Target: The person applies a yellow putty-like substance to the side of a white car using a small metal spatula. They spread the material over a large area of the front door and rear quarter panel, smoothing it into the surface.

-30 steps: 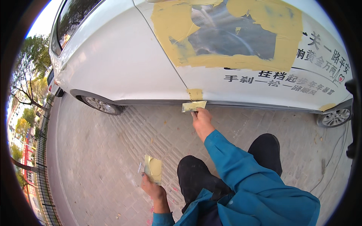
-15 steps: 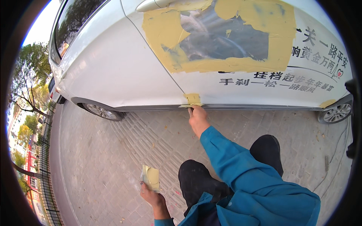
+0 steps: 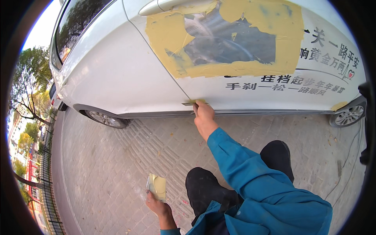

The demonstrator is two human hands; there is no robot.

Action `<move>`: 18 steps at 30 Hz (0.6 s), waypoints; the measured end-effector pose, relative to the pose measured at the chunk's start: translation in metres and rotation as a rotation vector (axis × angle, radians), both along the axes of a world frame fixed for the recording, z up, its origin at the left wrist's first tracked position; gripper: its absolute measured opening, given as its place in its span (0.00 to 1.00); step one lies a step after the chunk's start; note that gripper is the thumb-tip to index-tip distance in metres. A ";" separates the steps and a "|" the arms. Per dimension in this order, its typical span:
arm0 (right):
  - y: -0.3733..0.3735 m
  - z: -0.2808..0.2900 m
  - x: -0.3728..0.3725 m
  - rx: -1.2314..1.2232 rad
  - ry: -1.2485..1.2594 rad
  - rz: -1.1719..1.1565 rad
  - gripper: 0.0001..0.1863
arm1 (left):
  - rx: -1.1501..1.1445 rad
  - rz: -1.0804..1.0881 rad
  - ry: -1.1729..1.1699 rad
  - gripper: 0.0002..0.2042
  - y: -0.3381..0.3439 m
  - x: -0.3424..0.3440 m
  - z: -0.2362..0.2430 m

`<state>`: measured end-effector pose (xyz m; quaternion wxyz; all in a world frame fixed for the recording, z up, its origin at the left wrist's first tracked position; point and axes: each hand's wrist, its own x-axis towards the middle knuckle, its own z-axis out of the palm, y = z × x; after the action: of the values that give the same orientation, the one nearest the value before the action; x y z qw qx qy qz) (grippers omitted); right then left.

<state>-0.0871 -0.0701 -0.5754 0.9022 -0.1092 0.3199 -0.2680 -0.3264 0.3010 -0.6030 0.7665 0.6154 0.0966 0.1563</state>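
At the lower edge of a white car door (image 3: 231,100), my right hand (image 3: 205,118) grips a putty knife (image 3: 188,104). Its flat blade lies level against the door, over a small patch of yellow filler (image 3: 202,102) that my fingers and the blade mostly cover. Low and to the left, my left hand (image 3: 157,205) holds a small flat plate (image 3: 158,187) loaded with smooth yellow filler. Higher on the door spreads a large area of yellow filler (image 3: 164,39) around a bare grey patch (image 3: 231,43).
Below the door runs the dark sill (image 3: 164,114), between the left wheel (image 3: 105,118) and the right wheel (image 3: 349,116). Paving bricks (image 3: 98,168) cover the ground. My knees (image 3: 209,186) are bent beneath the arms. A fence (image 3: 49,156) stands far left.
The putty knife and my right hand have moved up a little, from the bottom edge of the small filler patch onto it. My left hand with the plate has barely moved.
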 end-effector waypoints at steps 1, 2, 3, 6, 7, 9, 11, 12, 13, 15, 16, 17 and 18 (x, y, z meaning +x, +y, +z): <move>-0.001 0.007 -0.001 -0.010 -0.020 0.002 0.12 | -0.001 -0.002 0.004 0.23 0.000 0.000 0.000; -0.002 0.013 -0.003 -0.020 -0.013 -0.006 0.12 | -0.029 -0.024 -0.006 0.23 0.001 -0.001 -0.001; -0.003 0.021 -0.004 -0.013 -0.043 0.002 0.12 | -0.008 -0.005 0.010 0.23 0.001 -0.001 -0.001; -0.001 0.038 -0.016 -0.009 -0.067 0.013 0.11 | -0.019 -0.009 0.019 0.22 0.002 -0.002 -0.002; 0.001 0.041 -0.024 -0.020 -0.087 0.029 0.11 | -0.016 -0.014 0.024 0.22 0.002 -0.003 -0.002; 0.006 0.044 -0.043 -0.076 -0.119 0.062 0.09 | -0.026 -0.024 0.036 0.22 0.002 -0.005 -0.002; 0.016 0.036 -0.071 -0.174 -0.163 0.098 0.08 | -0.069 -0.066 0.014 0.24 0.000 -0.008 -0.002; 0.021 0.030 -0.084 -0.262 -0.131 0.163 0.09 | -0.064 -0.066 0.046 0.24 -0.002 -0.007 -0.001; 0.028 0.022 -0.099 -0.358 -0.122 0.229 0.09 | -0.080 -0.099 0.041 0.24 -0.003 -0.007 0.000; 0.041 0.007 -0.124 -0.536 -0.091 0.346 0.10 | -0.209 -0.148 0.033 0.24 -0.012 -0.005 0.000; 0.049 0.000 -0.136 -0.613 -0.069 0.398 0.11 | -0.317 -0.161 0.031 0.24 -0.019 -0.002 0.000; 0.056 -0.004 -0.144 -0.679 0.004 0.462 0.12 | -0.427 -0.192 0.010 0.24 -0.027 0.002 -0.001; 0.064 -0.005 -0.152 -0.790 -0.090 0.504 0.12 | -0.495 -0.195 0.040 0.24 -0.035 0.005 0.000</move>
<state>-0.2387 -0.0063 -0.5809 0.8415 -0.5066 0.1178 -0.1463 -0.3210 0.2665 -0.6032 0.9031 0.4184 0.0871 0.0412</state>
